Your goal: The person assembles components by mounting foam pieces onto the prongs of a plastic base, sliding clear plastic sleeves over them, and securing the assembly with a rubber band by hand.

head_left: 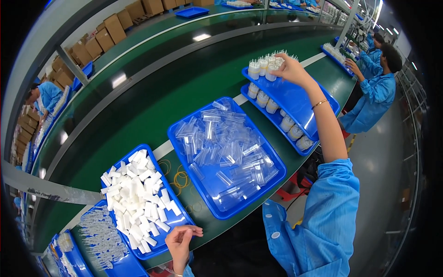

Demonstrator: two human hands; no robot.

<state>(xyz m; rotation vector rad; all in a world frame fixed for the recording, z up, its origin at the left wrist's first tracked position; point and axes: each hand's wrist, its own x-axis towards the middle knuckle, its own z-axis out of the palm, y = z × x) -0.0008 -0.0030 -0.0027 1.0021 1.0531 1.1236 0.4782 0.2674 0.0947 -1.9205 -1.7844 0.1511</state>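
Several white-capped vials stand upright at the far edge of the upper stacked blue tray. Right hand, arm fully extended, fingers curled onto the nearest vial; grip appears closed on it. Left hand at the table's near edge, fingers loosely pinched, contents not discernible, beside the tray of white blocks. Clear-tube tray lies between.

Bystanders along the green bench

Cardboard boxes stack at far left; a tray of clear tubes sits mid-bench; co-workers in blue coats stand at right.
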